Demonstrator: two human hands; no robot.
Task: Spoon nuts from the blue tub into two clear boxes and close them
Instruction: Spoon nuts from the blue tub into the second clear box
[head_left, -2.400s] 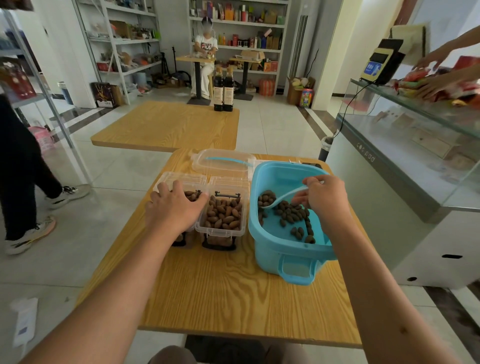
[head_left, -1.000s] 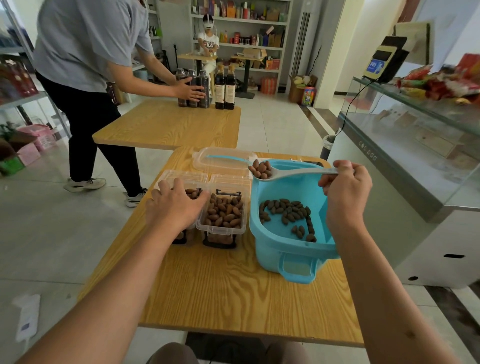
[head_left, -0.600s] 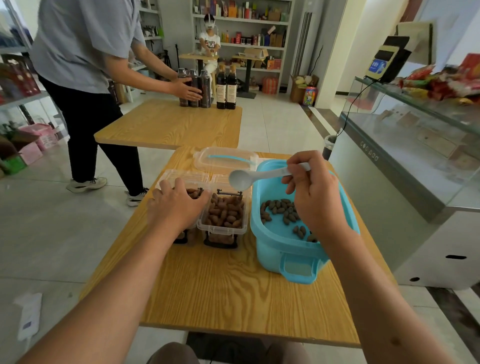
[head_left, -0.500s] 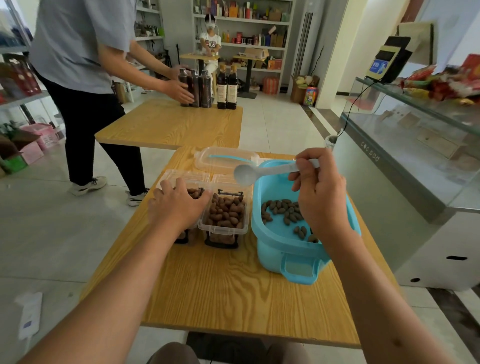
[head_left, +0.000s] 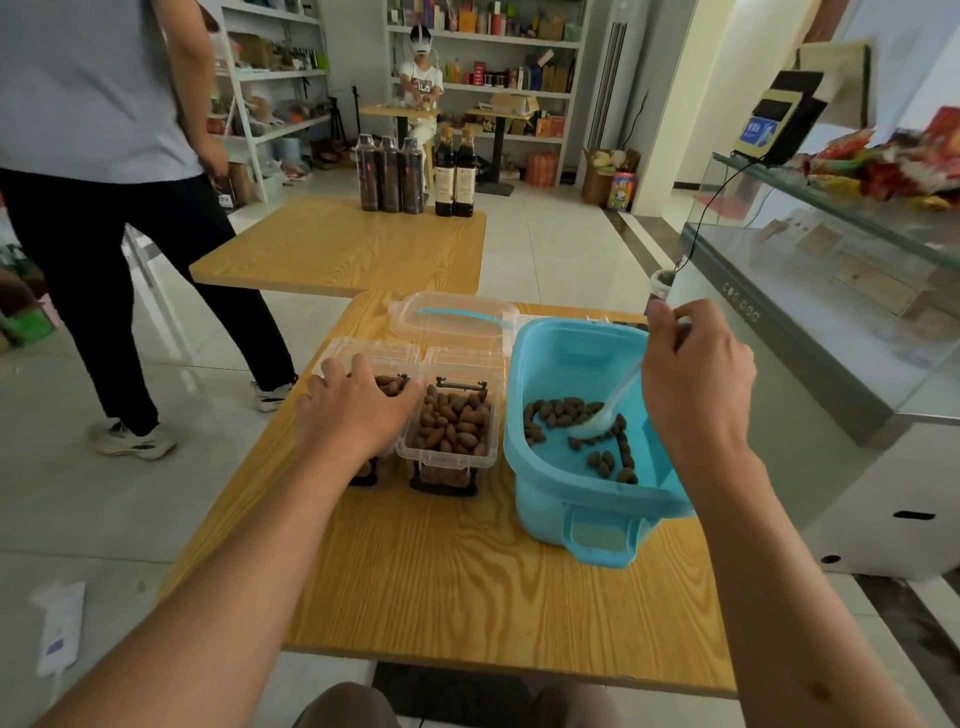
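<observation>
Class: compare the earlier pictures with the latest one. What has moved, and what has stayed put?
The right hand carried the white spoon, emptied over the right clear box, back down into the blue tub among the remaining nuts. A bystander set bottles on the far table. The left hand stays resting on the left box.

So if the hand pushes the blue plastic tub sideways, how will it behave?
The blue plastic tub would likely slide easily: few brown nuts remain, so it seems light. Its wide base makes tipping unlikely. The loose nuts would probably roll about, and the white spoon held by the right hand may shift.
</observation>
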